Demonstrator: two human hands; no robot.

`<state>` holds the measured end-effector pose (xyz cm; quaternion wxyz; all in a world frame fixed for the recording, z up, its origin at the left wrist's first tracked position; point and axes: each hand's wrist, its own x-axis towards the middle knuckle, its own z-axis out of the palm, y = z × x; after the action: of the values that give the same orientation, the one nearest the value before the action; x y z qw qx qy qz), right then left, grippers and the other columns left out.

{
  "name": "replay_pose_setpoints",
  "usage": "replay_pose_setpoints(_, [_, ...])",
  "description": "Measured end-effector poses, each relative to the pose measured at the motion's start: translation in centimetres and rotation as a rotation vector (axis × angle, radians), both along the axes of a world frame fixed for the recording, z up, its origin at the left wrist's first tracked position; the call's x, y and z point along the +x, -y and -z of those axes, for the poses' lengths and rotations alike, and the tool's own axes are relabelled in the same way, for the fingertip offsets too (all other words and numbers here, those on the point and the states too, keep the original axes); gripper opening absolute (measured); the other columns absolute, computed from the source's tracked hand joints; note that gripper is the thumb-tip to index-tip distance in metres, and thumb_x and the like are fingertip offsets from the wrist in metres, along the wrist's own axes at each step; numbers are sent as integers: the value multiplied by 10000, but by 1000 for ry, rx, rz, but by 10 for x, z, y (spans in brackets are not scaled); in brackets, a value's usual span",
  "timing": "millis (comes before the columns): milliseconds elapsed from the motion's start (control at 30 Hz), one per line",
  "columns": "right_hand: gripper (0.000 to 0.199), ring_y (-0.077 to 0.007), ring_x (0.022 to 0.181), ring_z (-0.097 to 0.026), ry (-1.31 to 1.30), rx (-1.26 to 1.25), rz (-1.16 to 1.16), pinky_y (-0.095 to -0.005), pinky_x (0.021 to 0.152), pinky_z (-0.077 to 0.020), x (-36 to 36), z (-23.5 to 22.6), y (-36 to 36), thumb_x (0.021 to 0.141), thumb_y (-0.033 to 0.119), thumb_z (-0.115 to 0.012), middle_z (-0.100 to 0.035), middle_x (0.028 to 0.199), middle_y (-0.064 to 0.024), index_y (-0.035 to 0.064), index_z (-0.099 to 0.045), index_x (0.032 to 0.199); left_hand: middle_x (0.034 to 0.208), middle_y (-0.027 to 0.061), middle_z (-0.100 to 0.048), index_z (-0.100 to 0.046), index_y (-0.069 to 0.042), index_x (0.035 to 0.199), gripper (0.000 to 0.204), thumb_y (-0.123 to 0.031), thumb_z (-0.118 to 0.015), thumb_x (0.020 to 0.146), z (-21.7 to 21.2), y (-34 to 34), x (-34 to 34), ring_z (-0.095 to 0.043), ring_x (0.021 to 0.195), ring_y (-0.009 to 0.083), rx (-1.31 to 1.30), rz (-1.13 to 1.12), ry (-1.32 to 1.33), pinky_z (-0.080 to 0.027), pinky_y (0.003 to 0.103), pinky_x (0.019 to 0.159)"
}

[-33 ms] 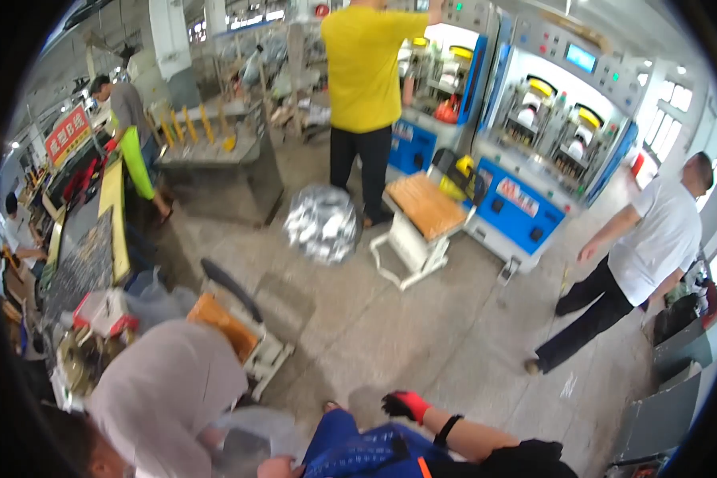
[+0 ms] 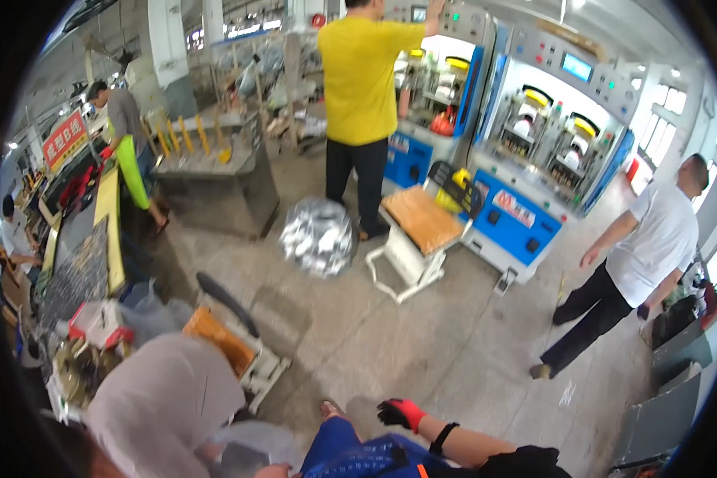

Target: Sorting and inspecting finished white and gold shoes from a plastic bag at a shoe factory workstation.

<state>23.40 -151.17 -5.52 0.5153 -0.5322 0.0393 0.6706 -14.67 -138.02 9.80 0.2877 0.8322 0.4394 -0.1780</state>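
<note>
Low at the frame's bottom edge, right hand (image 2: pixel 401 413) in a red-and-black work glove, forearm entering from the lower right with a dark band at the wrist; fingers (image 2: pixel 387 411) curled loosely downward, partly closed, nothing visibly held. Just left of and below the fingers: blue garment (image 2: pixel 350 454) over the person's knee, touching or nearly touching the glove, cannot tell which; its long axis runs roughly left to right along the lower edge. Left hand not clearly in view; only a bare fingertip-like patch near the blue garment, state cannot be told. Right hand is plainly the nearer one. Further left of the fingers: a seated person's grey-clad back (image 2: pixel 163 406), a clear plastic bag (image 2: pixel 243 450) beside it, and a low white stool with orange top (image 2: pixel 235 346). Beyond the fingers, well apart: concrete floor (image 2: pixel 422 350), a silver foil-like bundle (image 2: pixel 317 237), a white stand with wooden surface (image 2: pixel 422 219), blue press machines (image 2: pixel 526 159). Standing persons: yellow shirt (image 2: pixel 364 76) at the machines, white shirt (image 2: pixel 649 239) to the right. Factory hall, daylight from windows at right
</note>
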Motion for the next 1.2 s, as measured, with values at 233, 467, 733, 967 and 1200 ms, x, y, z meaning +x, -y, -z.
replay_pose_setpoints(233, [490,-225,990,-650,115,-126,-42,-356,840,-524,69,-18,-182,965,474,-526,-677,1097,-129,59,-591,1218,942,234,-679,-709,-49,1006,442,-443,-672,809,42,-203,88,-662,880,387,133,72,161,-526,473,771])
replay_pose_setpoints(467, [388,-160,816,-626,270,32,-184,-303,679,-479,165,-46,-337,954,447,-550,-690,960,-59,104,-628,1119,929,229,-680,-711,-52,1002,428,-436,-672,817,34,-347,165,-664,868,384,123,112,140,-527,470,761])
replay_pose_setpoints(733, [321,-244,896,-651,27,-122,-76,-395,744,-516,228,-2,-448,931,325,-573,-686,1061,-115,88,-636,1138,988,186,-689,-683,-76,1085,417,-409,-659,835,113,-463,208,-667,937,345,15,74,-82,-521,444,823])
replay_pose_setpoints(967, [308,-234,815,-661,658,-127,-558,-378,713,-515,341,40,-636,843,332,-591,-696,928,-131,84,-705,987,1054,147,-700,-670,-144,1143,446,-437,-667,807,142,-454,165,-669,990,336,-249,-240,-330,-514,450,868])
replay_pose_setpoints(1200, [367,-386,1086,-606,919,-200,-715,-457,891,-474,372,167,-831,873,299,-574,-655,1112,-234,50,-631,1136,986,155,-700,-622,-101,1191,431,-272,-713,805,85,-407,203,-684,940,261,-575,-675,-266,-523,374,848])
